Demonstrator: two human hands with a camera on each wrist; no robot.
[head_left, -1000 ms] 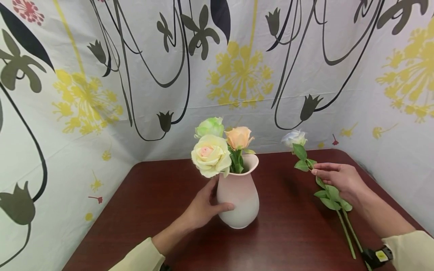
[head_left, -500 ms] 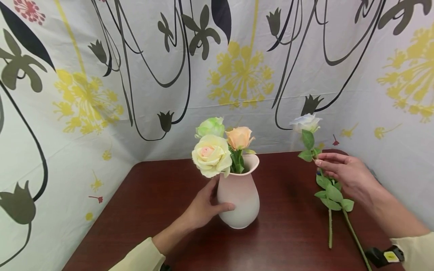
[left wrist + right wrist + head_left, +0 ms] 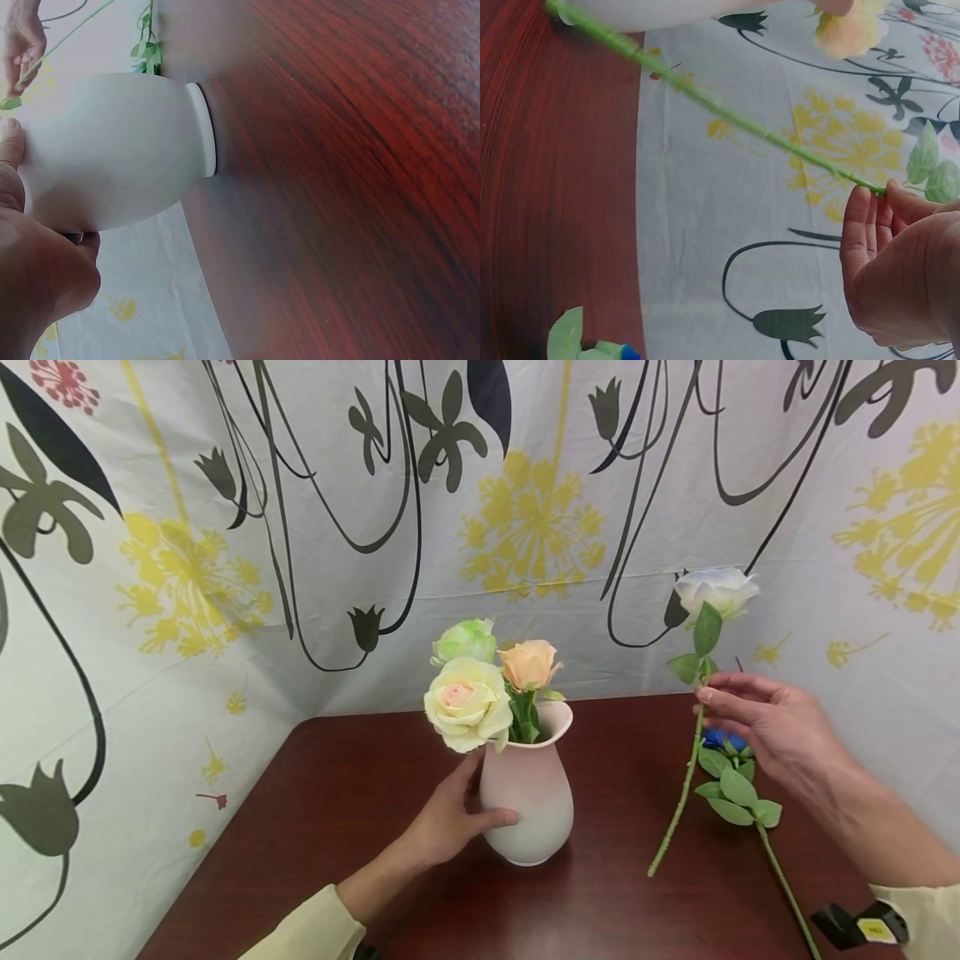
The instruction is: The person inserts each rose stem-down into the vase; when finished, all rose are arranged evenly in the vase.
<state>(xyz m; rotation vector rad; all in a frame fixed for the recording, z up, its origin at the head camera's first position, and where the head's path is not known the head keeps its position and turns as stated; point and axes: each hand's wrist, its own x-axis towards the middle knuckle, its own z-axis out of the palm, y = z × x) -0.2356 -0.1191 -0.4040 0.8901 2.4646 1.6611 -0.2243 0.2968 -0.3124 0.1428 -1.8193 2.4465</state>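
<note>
My left hand [image 3: 452, 817] grips the side of a pale pink-white vase [image 3: 532, 797], thumb across its front; the far fingers are hidden behind it. The vase stands upright on the table, holding a cream rose [image 3: 467, 706], a green rose [image 3: 463, 642] and a peach rose [image 3: 529, 665]. To the right, my right hand [image 3: 783, 722] pinches a white rose [image 3: 716, 592] by its green stem, just below the upper leaves. Its bloom points up and the stem slants down leftward, apart from the vase. Under that hand lies a blue rose [image 3: 723, 740], partly hidden.
The dark red-brown table [image 3: 360, 793] has rounded far corners. A white curtain with printed flowers [image 3: 315, 577] hangs behind it and along both sides. The blue rose's leafy stem [image 3: 783, 877] runs toward the table's near right.
My right hand has lifted the white rose off the table, swinging its stem upright and leftward. More of the blue rose now shows. The left hand and vase have stayed put.
</note>
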